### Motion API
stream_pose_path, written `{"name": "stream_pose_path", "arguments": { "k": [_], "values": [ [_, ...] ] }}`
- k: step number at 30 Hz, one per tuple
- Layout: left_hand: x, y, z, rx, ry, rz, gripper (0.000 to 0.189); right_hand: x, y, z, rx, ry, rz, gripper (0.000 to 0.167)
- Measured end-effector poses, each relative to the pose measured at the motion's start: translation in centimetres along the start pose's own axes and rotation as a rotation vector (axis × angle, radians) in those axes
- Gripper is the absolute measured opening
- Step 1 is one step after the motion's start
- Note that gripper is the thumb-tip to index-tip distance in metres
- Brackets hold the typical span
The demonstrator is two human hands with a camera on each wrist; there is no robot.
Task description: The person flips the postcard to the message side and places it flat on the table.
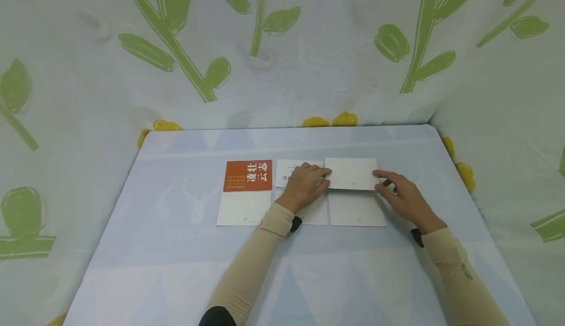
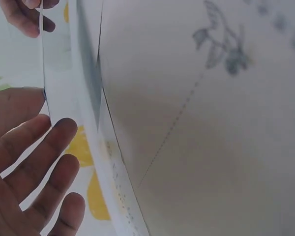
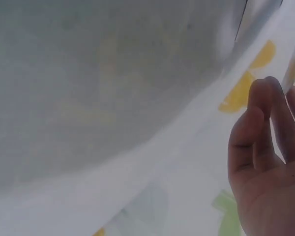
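A blank-looking white card [image 1: 351, 171] is held between both hands at the right end of the upper row. My left hand [image 1: 305, 185] pinches its left edge, and it covers part of a white card with dark print [image 1: 284, 171]. At the opposite edge, my right hand [image 1: 405, 199] grips the same card between thumb and fingers. In the left wrist view the held card [image 2: 58, 64] appears nearly edge-on, with the left thumb and fingertips on it. Just below it lies another white card [image 1: 357, 209].
An orange-red card with white characters [image 1: 248, 175] lies at the left of the upper row. Under it is a white card [image 1: 244, 209], and a further white card [image 1: 315, 212] sits partly behind the left wrist. Leaf-patterned cloth [image 1: 326, 81] rises behind the pale blue table [image 1: 176, 247].
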State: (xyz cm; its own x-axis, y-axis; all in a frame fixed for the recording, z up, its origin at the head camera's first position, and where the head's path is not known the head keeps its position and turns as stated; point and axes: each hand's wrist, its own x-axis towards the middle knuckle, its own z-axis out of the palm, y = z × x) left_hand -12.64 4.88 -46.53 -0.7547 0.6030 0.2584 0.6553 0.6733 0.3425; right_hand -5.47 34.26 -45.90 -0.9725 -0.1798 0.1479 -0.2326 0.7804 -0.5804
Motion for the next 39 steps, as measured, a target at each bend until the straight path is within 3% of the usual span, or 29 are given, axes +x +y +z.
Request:
{"name": "stream_pose_path", "arguments": {
  "k": [4,12,20,39],
  "values": [
    [0.1,0.0,0.3,0.028,0.004,-0.012,0.034,0.3,0.0,-0.1,-0.031,-0.032,-0.002,0.046],
    [0.4,0.5,0.8,0.124,-0.004,-0.063,0.037,0.8,-0.1,-0.1,-0.097,-0.177,0.064,0.052],
    [0.6,1.3,0.8,0.174,0.026,-0.061,0.037,1.1,0.2,-0.4,-0.21,-0.162,-0.012,0.047],
    [1.0,2.0,1.8,0.231,0.021,-0.084,0.039,1.1,0.2,-0.7,-0.243,-0.22,0.008,0.046]
  ]
}}
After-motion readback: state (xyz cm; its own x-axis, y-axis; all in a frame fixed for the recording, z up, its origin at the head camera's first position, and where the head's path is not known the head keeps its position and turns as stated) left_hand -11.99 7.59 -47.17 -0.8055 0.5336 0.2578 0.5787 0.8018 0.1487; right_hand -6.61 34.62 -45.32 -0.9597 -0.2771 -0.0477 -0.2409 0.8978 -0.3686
